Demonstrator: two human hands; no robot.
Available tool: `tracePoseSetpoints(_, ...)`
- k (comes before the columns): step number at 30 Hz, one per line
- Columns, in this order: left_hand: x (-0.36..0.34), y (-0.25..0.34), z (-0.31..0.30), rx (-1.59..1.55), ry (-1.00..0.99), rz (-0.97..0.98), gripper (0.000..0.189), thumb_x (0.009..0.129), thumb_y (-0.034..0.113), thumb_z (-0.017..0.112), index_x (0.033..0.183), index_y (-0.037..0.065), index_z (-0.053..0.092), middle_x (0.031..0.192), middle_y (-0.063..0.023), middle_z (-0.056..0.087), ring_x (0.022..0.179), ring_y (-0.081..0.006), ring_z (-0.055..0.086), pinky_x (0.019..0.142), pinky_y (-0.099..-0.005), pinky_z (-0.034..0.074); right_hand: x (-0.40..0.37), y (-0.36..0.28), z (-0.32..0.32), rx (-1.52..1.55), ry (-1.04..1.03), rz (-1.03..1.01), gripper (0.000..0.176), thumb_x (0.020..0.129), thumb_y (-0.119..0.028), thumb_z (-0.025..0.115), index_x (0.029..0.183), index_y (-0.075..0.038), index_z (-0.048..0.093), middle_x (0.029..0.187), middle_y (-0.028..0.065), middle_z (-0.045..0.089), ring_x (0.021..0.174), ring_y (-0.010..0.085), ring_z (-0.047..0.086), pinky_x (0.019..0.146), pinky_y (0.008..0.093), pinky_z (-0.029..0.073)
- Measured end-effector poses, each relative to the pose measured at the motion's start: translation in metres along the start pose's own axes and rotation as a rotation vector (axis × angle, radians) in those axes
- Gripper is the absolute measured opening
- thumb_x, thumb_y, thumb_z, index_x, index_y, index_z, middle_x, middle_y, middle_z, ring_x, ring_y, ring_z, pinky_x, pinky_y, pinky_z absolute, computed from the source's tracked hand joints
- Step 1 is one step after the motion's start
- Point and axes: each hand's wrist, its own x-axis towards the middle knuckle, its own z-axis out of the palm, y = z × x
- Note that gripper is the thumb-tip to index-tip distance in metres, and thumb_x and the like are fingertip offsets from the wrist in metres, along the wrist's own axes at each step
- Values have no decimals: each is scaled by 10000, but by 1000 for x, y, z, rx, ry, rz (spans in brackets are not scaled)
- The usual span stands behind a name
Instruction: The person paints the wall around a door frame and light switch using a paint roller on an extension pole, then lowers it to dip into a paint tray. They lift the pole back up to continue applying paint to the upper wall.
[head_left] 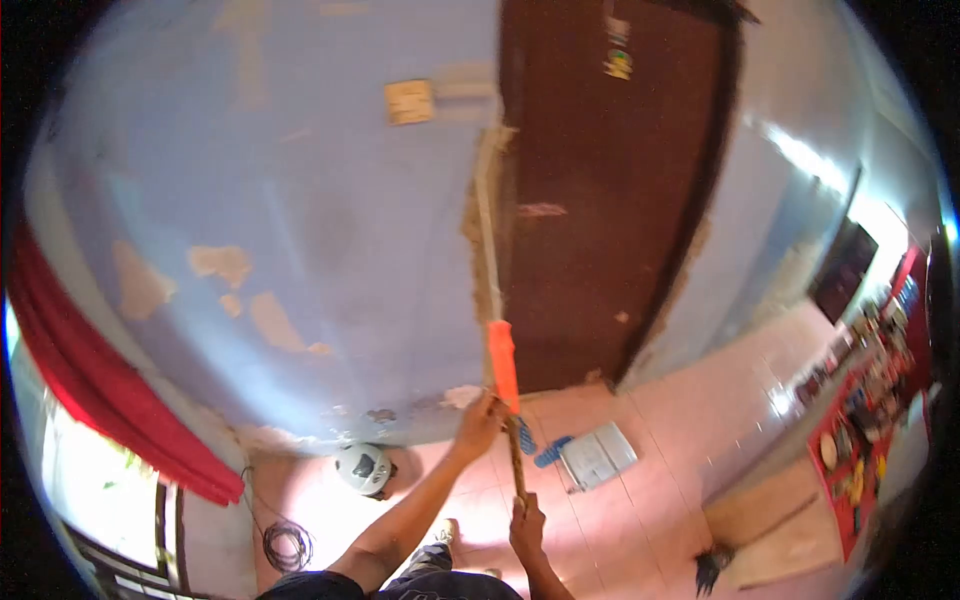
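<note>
Gripping a pole (517,462) in the head view, the person has both hands curled closed: the left hand (482,415) at the lower end of its orange part (502,365), the right hand (527,525) lower, near the bottom end. The pole rises, slightly tilted, along the left edge of the brown door (610,200); whether it touches the blue wall (330,200) cannot be told, and its top is unclear. On the pink floor (650,500), near its edge along that wall, sits a round white object (362,470). Toward the floor's left edge lies a coiled cable (288,546). Right of the pole, a grey container (600,457) lies just beside a blue slipper (551,452).
</note>
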Motion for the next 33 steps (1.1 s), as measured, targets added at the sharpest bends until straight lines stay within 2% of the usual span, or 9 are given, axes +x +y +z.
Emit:
tracePoseSetpoints(1, -1, 4, 1, 123, 16, 41, 220, 965, 175, 557, 1130, 30, 549, 847, -80, 579, 755, -165, 583, 672, -326, 488, 0, 13, 6, -7, 57, -93, 244, 985, -259, 493, 908, -29, 512, 564, 103, 491, 492, 219, 507, 476, 387, 398)
tracePoseSetpoints(5, 4, 34, -3, -124, -14, -53, 242, 984, 210, 553, 1110, 5, 533, 840, -57, 580, 764, -126, 552, 690, -303, 462, 6, 9, 5, -4, 80, -110, 274, 989, -287, 498, 886, -33, 496, 556, 98, 484, 477, 207, 488, 462, 384, 380)
tracePoseSetpoints(8, 0, 40, 1, -72, -32, -41, 251, 990, 225, 556, 1093, -1, 525, 833, -48, 582, 762, -112, 536, 678, -297, 452, 4, 1, -3, 1, 56, -82, 269, 994, -280, 491, 889, -32, 494, 560, 111, 487, 476, 223, 489, 463, 385, 379)
tracePoseSetpoints(10, -2, 43, 1, -133, -15, -57, 294, 987, 223, 563, 1172, -1, 525, 832, -40, 576, 753, -114, 526, 671, -295, 447, 3, 1, -2, -17, 52, -68, 227, 981, -260, 521, 923, -41, 512, 599, 156, 531, 525, 339, 560, 498, 436, 425)
tracePoseSetpoints(14, -9, 16, 1, -101, -55, -90, 361, 988, 230, 562, 1263, 4, 507, 841, -37, 577, 745, -115, 524, 661, -293, 447, -7, 16, 2, -55, -4, -1, 236, 988, -278, 511, 941, -46, 510, 612, 161, 535, 536, 341, 561, 506, 434, 430)
tracePoseSetpoints(16, -12, 8, 3, -134, -11, -50, 389, 988, 217, 555, 1313, 14, 492, 846, -42, 579, 731, -114, 529, 638, -290, 448, -6, 21, 7, -50, 7, -61, 238, 987, -280, 512, 945, -46, 509, 609, 162, 534, 539, 340, 562, 509, 436, 432)
tracePoseSetpoints(22, -10, 19, -3, -89, -55, -132, 344, 992, 215, 545, 1273, 21, 507, 863, -49, 587, 726, -112, 527, 632, -279, 450, -4, 24, 9, -18, 6, -53, 251, 987, -292, 512, 950, -44, 507, 619, 173, 540, 559, 378, 570, 521, 454, 441)
tracePoseSetpoints(27, -20, 24, 2, -88, -15, -119, 299, 988, 212, 548, 1213, 17, 522, 827, -40, 573, 699, -103, 505, 616, -274, 441, -11, 34, 8, -55, 30, -76, 255, 987, -291, 511, 951, -39, 508, 618, 180, 544, 572, 399, 583, 522, 469, 440)
tracePoseSetpoints(33, 8, 40, -6, -99, 8, -67, 321, 992, 221, 546, 1227, 3, 534, 806, -27, 576, 692, -103, 520, 630, -265, 445, 12, -22, 2, 6, 15, -101, 274, 998, -306, 489, 954, -36, 501, 618, 187, 537, 568, 404, 576, 517, 474, 431)
